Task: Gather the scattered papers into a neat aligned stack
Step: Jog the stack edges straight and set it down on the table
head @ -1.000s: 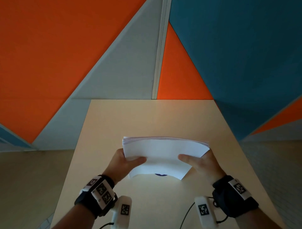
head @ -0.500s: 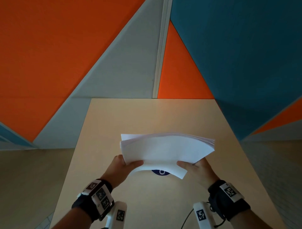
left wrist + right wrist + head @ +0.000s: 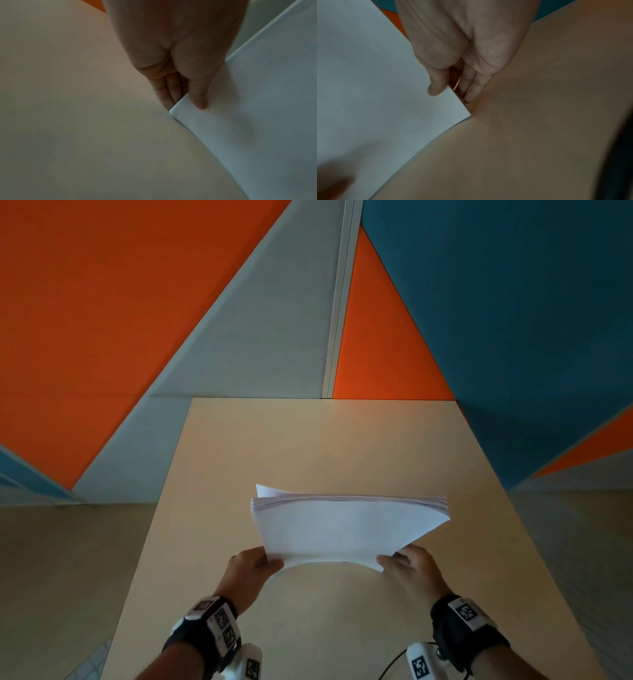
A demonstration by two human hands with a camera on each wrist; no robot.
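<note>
A thick stack of white papers stands tilted on its near edge over the beige table, bowed in the middle. One sheet's corner pokes out at the stack's upper left. My left hand pinches the near left corner, thumb on the front face and fingers behind, as the left wrist view shows the stack under my left hand. My right hand pinches the near right corner of the stack the same way; the right wrist view shows this right hand.
The table runs to a far edge against wall panels in orange, grey and blue. Floor lies past both side edges. Wrist bands with markers and white cameras sit low in the head view.
The stack has moved away from me and to the right, and both hands have slid down to its near corners. A blue mark on the table below the papers is now hidden.
</note>
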